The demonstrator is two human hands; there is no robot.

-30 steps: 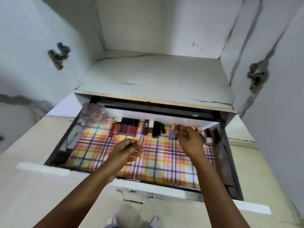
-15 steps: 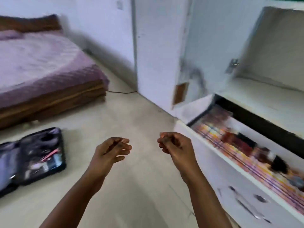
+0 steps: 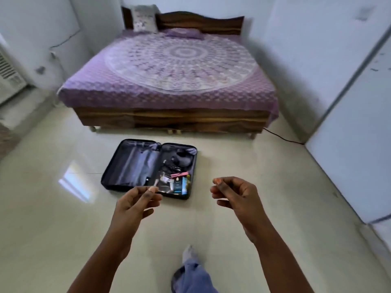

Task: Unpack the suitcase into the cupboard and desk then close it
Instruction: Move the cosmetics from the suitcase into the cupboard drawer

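A dark suitcase (image 3: 135,166) lies flat and open on the pale floor in front of the bed. Its left half looks bare; several small items (image 3: 175,180) fill the lower part of the right half. My left hand (image 3: 135,205) hangs in the air just in front of the case's near edge, fingers loosely curled and holding nothing. My right hand (image 3: 234,196) floats to the right of the case, also loosely curled and holding nothing. The cupboard door (image 3: 351,149) shows at the right edge.
A wooden bed (image 3: 169,119) with a purple patterned cover stands behind the suitcase. A black cable (image 3: 281,138) runs along the floor at the bed's right foot. My leg and foot (image 3: 190,269) are at the bottom middle. A cooler (image 3: 8,75) stands at the left wall.
The view has swung from the open drawer of cosmetics round to the suitcase and bed. Both hands left the drawer and now hang in the air holding nothing.
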